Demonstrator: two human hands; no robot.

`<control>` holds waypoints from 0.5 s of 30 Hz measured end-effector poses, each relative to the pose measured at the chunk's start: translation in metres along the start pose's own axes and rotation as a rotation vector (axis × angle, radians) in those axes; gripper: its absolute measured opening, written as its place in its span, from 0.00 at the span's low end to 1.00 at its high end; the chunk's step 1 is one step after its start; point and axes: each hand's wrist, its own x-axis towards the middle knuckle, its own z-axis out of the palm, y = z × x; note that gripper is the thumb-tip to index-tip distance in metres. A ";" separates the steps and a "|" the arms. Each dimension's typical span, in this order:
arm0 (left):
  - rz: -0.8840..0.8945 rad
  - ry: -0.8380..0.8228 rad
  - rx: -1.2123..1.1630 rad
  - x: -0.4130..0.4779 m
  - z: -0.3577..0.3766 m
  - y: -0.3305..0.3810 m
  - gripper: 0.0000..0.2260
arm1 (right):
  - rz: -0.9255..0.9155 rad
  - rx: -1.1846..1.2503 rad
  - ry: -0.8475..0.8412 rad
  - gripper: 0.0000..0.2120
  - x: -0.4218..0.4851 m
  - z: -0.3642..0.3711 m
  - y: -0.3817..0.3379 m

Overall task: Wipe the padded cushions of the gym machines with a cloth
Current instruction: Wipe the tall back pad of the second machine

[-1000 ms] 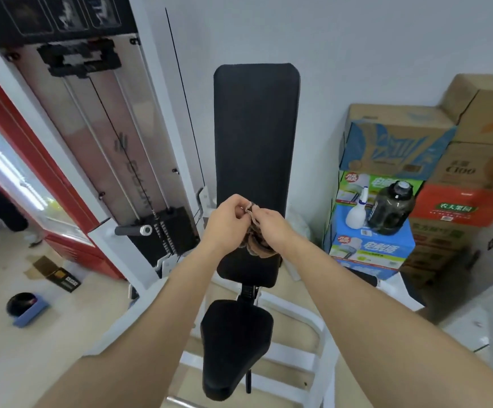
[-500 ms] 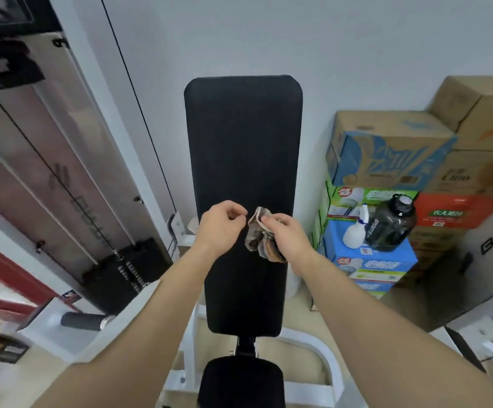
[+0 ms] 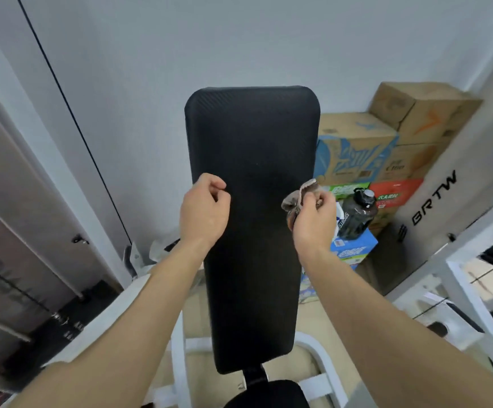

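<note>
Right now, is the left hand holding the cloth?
No, the right hand pinches the cloth, while the left hand, apart from it, is curled and holds nothing.

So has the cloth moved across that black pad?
Yes. The cloth, pinched in the right hand, went from the middle of the back pad to its right edge.

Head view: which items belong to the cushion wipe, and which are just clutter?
Job: cloth, pinched in the right hand; left hand, curled and empty; black back pad; seat pad below it.
Lying about: stacked cardboard boxes; dark water jug on the boxes; weight stack at left.
</note>
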 end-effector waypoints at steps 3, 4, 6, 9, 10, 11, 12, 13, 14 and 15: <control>-0.014 0.157 -0.061 0.023 -0.017 -0.002 0.05 | -0.232 -0.012 0.100 0.14 0.009 0.015 -0.033; -0.018 0.204 -0.083 0.031 -0.022 -0.001 0.05 | -0.316 -0.060 0.092 0.20 0.013 0.019 -0.048; 0.016 0.283 -0.108 0.048 -0.029 0.003 0.08 | -0.501 -0.182 0.056 0.26 0.025 0.031 -0.072; 0.117 0.314 -0.077 0.078 -0.034 0.009 0.16 | -0.707 -0.369 -0.047 0.30 0.046 0.056 -0.088; 0.147 0.290 -0.059 0.086 -0.033 0.009 0.18 | -0.739 -0.445 -0.091 0.30 0.051 0.065 -0.085; 0.170 0.257 -0.046 0.092 -0.031 0.006 0.20 | -0.772 -0.530 -0.109 0.30 0.054 0.074 -0.078; 0.193 0.228 -0.036 0.095 -0.027 0.002 0.21 | -0.809 -0.610 -0.090 0.30 0.055 0.083 -0.068; 0.213 0.210 -0.028 0.097 -0.024 -0.003 0.22 | -0.851 -0.671 -0.044 0.30 0.055 0.090 -0.053; 0.230 0.206 -0.024 0.096 -0.019 -0.009 0.22 | -0.881 -0.709 0.005 0.29 0.052 0.095 -0.034; 0.240 0.211 -0.031 0.096 -0.015 -0.015 0.23 | -0.897 -0.735 0.039 0.28 0.048 0.098 -0.010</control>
